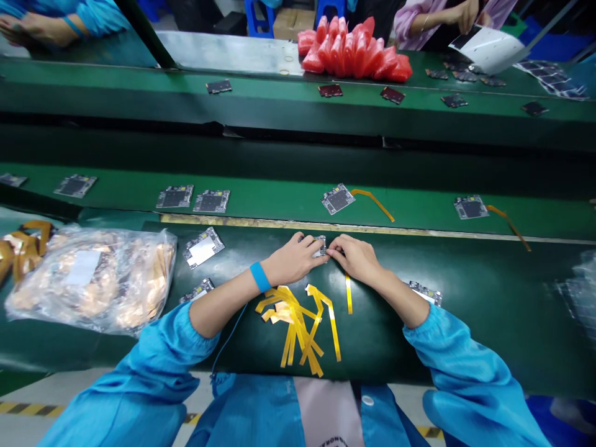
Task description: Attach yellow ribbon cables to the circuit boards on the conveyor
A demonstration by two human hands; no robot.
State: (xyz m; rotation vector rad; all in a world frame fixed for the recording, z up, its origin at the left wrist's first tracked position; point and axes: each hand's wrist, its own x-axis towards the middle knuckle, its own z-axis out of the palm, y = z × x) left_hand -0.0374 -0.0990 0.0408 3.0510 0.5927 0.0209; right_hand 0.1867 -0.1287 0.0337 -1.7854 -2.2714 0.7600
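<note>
Under the fingers of my left hand [295, 257] lies a small circuit board [321, 243], held down on the green bench and mostly covered. My right hand [357, 256] pinches at the board's right edge, its fingers closed. From beneath that hand an orange flex cable [349, 295] runs down toward me; its upper end is hidden. A loose pile of similar flex cables [293, 320] lies just below my hands. Left of my forearm rests a board with a white patch [205, 248], and another board [198, 290] is partly behind my arm.
A clear bag of copper-coloured parts [93, 273] sits at left. Beyond the bench edge, a green belt [279, 198] carries several boards, two with cables attached. Another board [426, 293] lies by my right forearm. Red bubble-wrap packs [351, 53] and two co-workers' hands are across.
</note>
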